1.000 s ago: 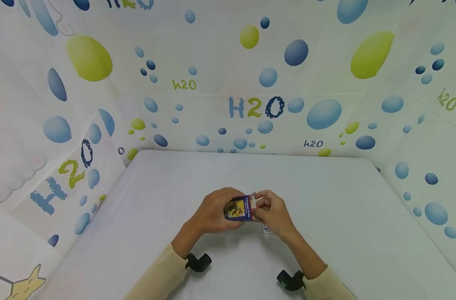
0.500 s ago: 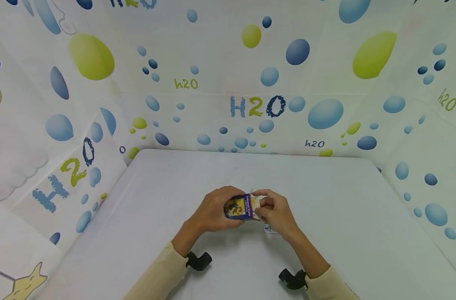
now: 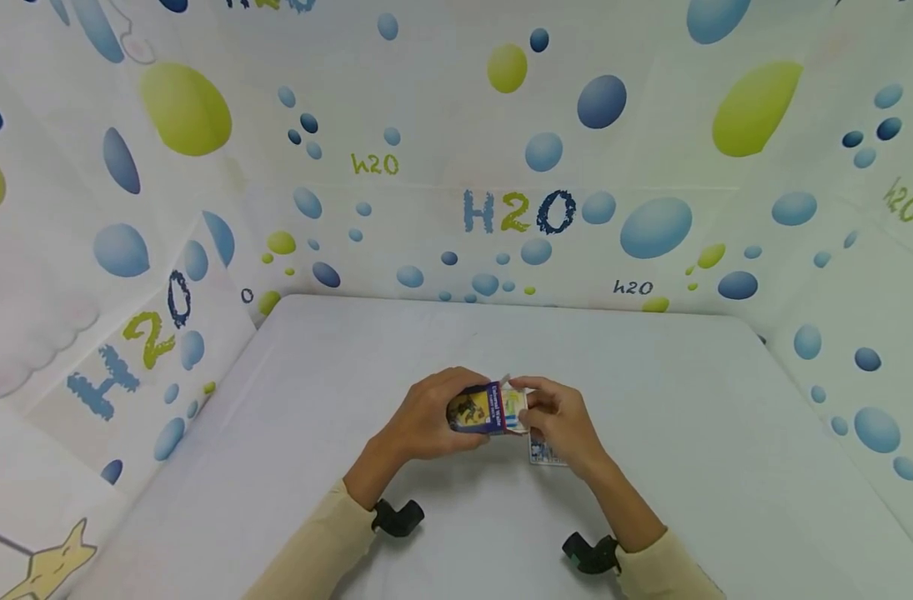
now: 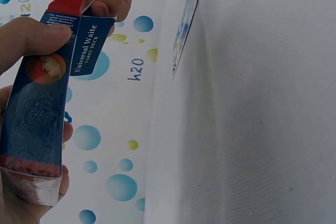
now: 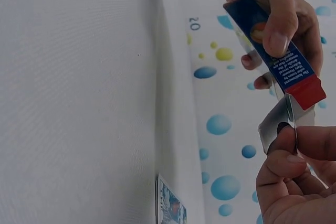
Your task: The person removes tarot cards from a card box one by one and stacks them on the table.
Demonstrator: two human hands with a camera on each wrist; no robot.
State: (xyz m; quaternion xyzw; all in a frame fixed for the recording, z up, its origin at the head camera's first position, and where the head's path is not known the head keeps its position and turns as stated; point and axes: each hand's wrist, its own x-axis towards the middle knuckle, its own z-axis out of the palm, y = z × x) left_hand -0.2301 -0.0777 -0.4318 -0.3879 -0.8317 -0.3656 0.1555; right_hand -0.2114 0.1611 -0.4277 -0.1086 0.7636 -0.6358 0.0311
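Note:
A blue tarot deck box [image 3: 471, 410] with red edging is held above the white table. My left hand [image 3: 433, 417] grips it, thumb along its narrow side in the left wrist view. The box's end stands open, with a red end tab [image 4: 66, 2] sticking out and the panel [image 4: 90, 46] lettered "Universal Waite Tarot Deck" angled outward. At that end my right hand [image 3: 564, 421] pinches a thin edge between thumb and forefinger. A yellow and white printed piece [image 3: 514, 407] shows there; I cannot tell whether it is cards or a flap.
A picture card [image 3: 544, 451] lies on the white table [image 3: 351, 350], partly hidden under the right hand in the head view. Behind the table hangs a white cloth [image 3: 426, 108] printed with blue and green drops. Both wrists carry black mounts [image 3: 398, 518].
My right hand has drawn slightly right, and more of the yellow and white piece shows at the box's end. The left hand keeps its grip. More of the card on the table is uncovered.

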